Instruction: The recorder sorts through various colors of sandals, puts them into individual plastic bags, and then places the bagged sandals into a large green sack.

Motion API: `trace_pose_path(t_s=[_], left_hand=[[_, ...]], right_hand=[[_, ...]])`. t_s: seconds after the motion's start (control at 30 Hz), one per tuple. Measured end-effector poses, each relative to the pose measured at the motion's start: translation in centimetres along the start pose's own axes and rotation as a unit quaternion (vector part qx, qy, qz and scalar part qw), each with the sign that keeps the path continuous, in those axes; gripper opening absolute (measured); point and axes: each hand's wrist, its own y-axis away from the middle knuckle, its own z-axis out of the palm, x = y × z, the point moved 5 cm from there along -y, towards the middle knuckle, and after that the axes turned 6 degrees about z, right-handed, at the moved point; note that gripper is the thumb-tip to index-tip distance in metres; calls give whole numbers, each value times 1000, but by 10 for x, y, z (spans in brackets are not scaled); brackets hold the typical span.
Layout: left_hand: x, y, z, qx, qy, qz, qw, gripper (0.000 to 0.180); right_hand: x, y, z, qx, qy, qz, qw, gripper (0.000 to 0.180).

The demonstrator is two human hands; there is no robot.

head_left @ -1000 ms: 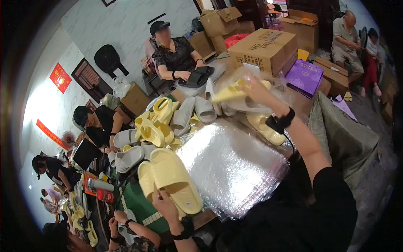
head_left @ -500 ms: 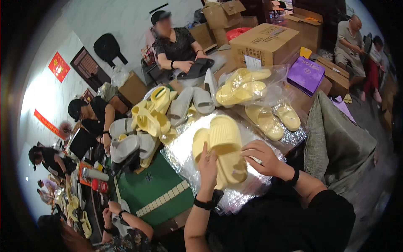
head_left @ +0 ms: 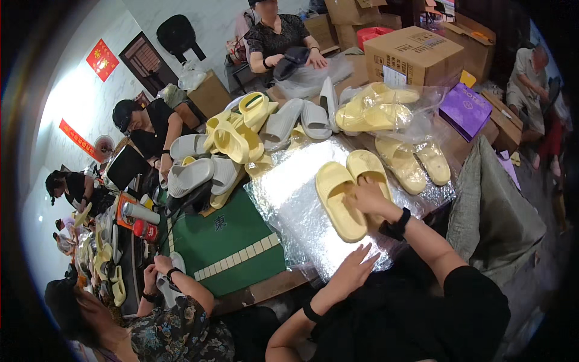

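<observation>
A pair of yellow slippers lies side by side, soles down, on a stack of clear plastic bags (head_left: 289,193). My right hand (head_left: 369,198) is at the right yellow slipper (head_left: 369,164), its fingers bent over the footbed below the strap and partly hidden. Its thumb side is against the inner edge of the left yellow slipper (head_left: 339,208). Closer to me, my left hand (head_left: 351,273) is open and holds nothing. Its fingers are stretched out over the front edge of the bags, below the left slipper's heel.
Yellow slippers (head_left: 232,142) and grey slippers (head_left: 190,179) are piled at the left. Bagged yellow slippers (head_left: 377,114) lie behind, near a cardboard box (head_left: 416,57) and a purple box (head_left: 464,111). A grey sack (head_left: 497,208) stands at the right. Co-workers sit around the green table (head_left: 235,241).
The slippers, held up in my hands before, now lie on the bags. My left hand has let go and drawn back toward me. The view has shifted a little.
</observation>
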Motion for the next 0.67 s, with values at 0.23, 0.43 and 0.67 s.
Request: trace_pose_path(t_s=[0.23, 0.43, 0.67], left_hand=[[-17, 12, -16, -20, -194, -99, 976, 41], [-20, 9, -39, 91, -213, -130, 964, 35], [-50, 4, -67, 144, -147, -163, 965, 54]], right_hand=[[19, -2, -17, 44, -207, -77, 974, 35], [34, 80, -53, -308, -426, -80, 847, 41], [79, 137, -7, -618, -516, -229, 548, 48]])
